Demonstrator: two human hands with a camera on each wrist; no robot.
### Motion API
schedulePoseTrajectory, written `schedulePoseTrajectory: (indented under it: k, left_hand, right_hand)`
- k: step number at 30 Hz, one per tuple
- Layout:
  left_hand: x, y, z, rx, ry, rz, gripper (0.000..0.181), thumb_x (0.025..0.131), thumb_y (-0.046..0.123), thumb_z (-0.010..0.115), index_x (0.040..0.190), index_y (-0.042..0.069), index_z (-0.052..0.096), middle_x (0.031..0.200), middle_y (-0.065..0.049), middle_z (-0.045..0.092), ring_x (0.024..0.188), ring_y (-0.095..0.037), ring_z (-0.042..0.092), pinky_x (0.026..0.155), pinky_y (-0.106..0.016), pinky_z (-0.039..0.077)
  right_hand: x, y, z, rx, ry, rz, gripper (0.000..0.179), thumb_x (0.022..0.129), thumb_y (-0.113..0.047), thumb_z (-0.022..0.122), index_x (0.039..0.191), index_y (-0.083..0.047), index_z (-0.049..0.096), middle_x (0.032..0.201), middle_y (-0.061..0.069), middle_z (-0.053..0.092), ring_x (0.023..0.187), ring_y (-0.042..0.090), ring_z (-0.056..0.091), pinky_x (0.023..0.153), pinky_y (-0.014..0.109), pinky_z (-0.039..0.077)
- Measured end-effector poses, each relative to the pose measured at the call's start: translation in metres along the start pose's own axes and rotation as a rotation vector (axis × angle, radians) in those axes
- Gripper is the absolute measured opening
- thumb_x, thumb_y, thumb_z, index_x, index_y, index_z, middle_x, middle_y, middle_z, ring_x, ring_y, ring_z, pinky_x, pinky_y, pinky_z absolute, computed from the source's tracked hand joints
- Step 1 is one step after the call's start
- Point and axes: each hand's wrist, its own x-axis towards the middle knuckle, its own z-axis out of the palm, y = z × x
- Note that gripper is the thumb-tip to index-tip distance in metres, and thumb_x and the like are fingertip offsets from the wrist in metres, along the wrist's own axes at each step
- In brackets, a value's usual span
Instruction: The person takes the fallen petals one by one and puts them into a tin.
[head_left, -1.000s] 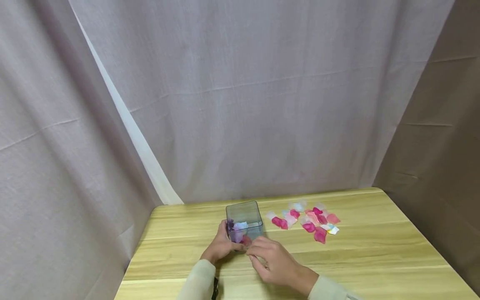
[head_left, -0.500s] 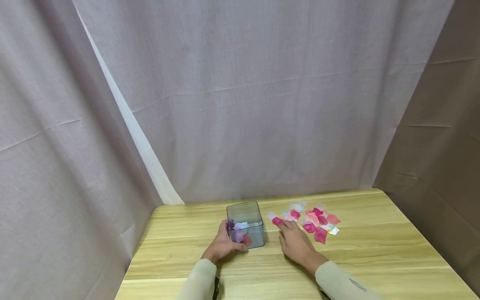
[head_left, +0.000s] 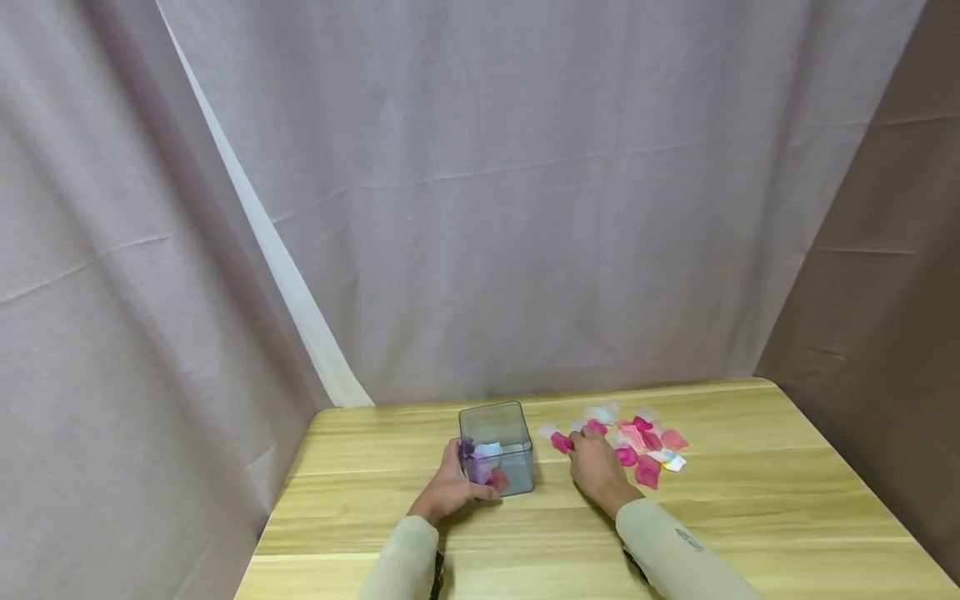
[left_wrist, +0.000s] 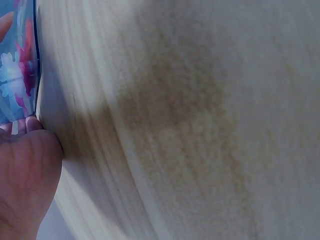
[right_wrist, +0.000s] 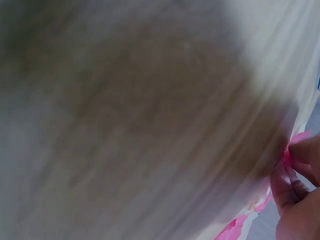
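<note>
Backed by mauve-grey cloth curtains [head_left: 525, 208], on one wood-grain tabletop [head_left: 750, 533]: held by one left hand [head_left: 450, 492], one clear, square plastic box [head_left: 520, 477], at least three purple, white and red petals [head_left: 482, 468] inside; pinched right of it by one right hand [head_left: 597, 472], one bright pink petal [right_wrist: 288, 157] beside at least nine loose petals [head_left: 647, 472].

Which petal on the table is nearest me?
The deep pink petal right of your right hand, lowest in the head view; other petals outside the box lie farther back.
</note>
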Motion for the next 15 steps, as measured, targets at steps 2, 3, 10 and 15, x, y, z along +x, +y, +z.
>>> schedulePoseTrajectory:
  k: [2,3,10,15]
  left_hand:
    - [0.001,-0.001,0.001,0.005,-0.004,0.006,0.103,0.068,0.006,0.098,0.148,0.003,0.034,0.148,-0.022,0.048,0.137,-0.036,0.052,0.124,-0.055,0.038]
    - [0.001,-0.001,0.001,0.008,-0.006,0.006,0.103,0.068,0.006,0.098,0.148,0.003,0.034,0.147,-0.022,0.048,0.137,-0.036,0.052,0.125,-0.055,0.037]
    - [0.002,-0.004,0.0,-0.003,-0.008,-0.011,0.105,0.067,0.008,0.098,0.15,0.005,0.033,0.149,-0.021,0.047,0.14,-0.038,0.051,0.127,-0.06,0.035]
    - [0.003,-0.006,0.0,-0.004,-0.009,-0.015,0.106,0.067,0.007,0.099,0.15,0.005,0.033,0.149,-0.02,0.048,0.139,-0.036,0.052,0.126,-0.059,0.037]
  right_hand:
    - [0.001,0.001,0.0,-0.008,0.015,0.009,0.006,0.095,-0.004,0.07,0.098,-0.001,0.074,0.09,0.01,0.066,0.085,0.03,0.067,0.078,0.049,0.062]
    - [0.001,0.002,0.0,-0.005,0.021,0.015,0.006,0.096,-0.004,0.07,0.097,-0.001,0.074,0.09,0.01,0.069,0.085,0.031,0.069,0.078,0.049,0.063]
    - [0.005,0.009,-0.004,0.089,0.014,0.072,0.007,0.099,-0.007,0.067,0.097,-0.004,0.074,0.087,0.01,0.076,0.08,0.031,0.073,0.073,0.051,0.061]
    - [0.008,0.014,-0.009,0.146,-0.008,0.097,0.007,0.101,-0.009,0.066,0.098,-0.007,0.072,0.085,0.009,0.074,0.075,0.028,0.069,0.069,0.05,0.058]
